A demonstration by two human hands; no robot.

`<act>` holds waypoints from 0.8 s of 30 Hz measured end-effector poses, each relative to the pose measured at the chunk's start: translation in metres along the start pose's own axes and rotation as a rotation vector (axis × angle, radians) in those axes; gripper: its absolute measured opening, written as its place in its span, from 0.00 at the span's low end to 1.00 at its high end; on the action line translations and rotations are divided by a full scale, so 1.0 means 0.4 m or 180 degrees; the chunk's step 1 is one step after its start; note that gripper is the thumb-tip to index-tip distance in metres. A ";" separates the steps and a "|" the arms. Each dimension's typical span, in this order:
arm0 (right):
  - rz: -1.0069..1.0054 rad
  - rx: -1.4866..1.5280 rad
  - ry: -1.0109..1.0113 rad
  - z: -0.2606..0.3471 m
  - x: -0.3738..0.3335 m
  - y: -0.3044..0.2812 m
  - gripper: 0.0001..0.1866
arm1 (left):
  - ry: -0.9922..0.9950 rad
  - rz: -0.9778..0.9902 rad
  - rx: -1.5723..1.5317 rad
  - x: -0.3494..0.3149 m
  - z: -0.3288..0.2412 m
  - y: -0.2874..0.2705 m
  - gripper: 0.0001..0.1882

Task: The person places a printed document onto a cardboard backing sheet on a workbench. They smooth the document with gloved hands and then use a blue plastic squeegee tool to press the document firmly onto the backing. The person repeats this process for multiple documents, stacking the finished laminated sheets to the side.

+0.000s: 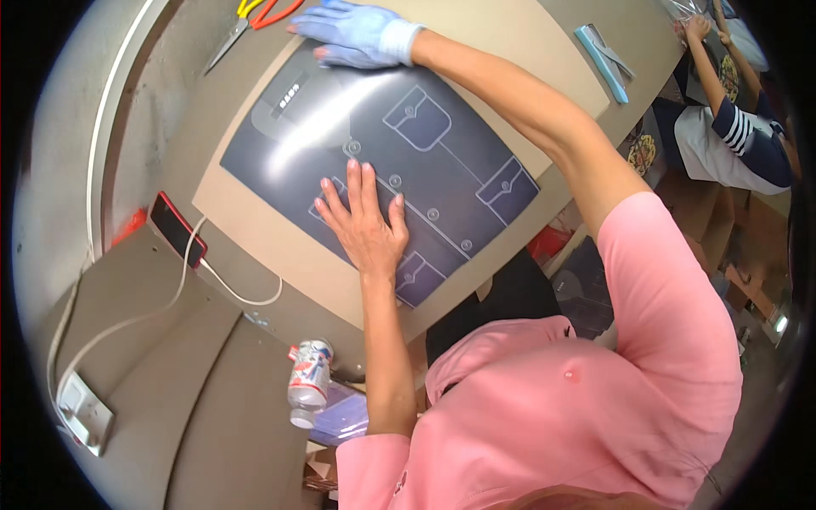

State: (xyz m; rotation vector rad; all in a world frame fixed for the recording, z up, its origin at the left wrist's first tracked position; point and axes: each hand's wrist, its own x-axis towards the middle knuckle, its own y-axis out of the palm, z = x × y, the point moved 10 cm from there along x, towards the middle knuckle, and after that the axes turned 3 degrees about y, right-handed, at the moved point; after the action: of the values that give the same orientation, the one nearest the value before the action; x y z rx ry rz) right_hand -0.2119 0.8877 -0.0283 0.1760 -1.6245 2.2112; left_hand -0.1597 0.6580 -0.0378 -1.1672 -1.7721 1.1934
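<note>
A glossy dark grey sheet [280, 174], printed with outlined pockets and a row of buttons, lies on a larger beige board [255, 211]. My left hand [371, 234] is bare and rests flat on the sheet's lower middle, fingers spread beside the line of printed buttons. Across the far left corner of the sheet reaches my right hand [357, 36]. It wears a light blue glove that leaves some fingertips bare, and its fingers are stretched out along the sheet's far edge. Neither hand holds anything that I can see.
Scissors [229, 44] with yellow and orange handles lie at the far left. A long light blue tool [602, 66] lies far right. On the left are a red-edged phone [177, 228] with a white cable and a socket block [85, 412]. Nearer stands a bottle [309, 382]. Another person [739, 140] works at upper right.
</note>
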 end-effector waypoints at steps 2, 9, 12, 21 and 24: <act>0.0032 0.0229 0.0135 0.078 -0.120 -0.030 0.33 | -0.0077 -0.0032 -0.0007 -0.006 0.010 -0.002 0.31; 0.1727 0.0689 0.0437 0.358 -0.766 -0.127 0.32 | -0.0045 -0.0524 0.0029 -0.023 -0.023 -0.050 0.29; 0.1498 0.1389 0.0757 0.363 -0.886 -0.215 0.27 | -0.0652 -0.0907 -0.0276 -0.125 -0.045 -0.070 0.27; 0.0584 -0.1227 0.3112 -0.273 -0.996 -0.407 0.52 | -0.4781 -0.0887 -0.4316 -0.507 -0.185 0.169 0.32; 0.1416 -0.1318 0.3439 -0.437 -1.061 -0.364 0.57 | -0.4715 -0.0813 -0.4773 -0.476 -0.180 0.217 0.31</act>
State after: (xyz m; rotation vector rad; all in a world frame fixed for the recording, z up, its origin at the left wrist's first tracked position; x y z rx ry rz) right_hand 0.2542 0.9890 -0.0926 -1.3455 -1.4317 1.5984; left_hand -0.0025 0.5183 -0.1061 -0.3802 -4.1124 0.1917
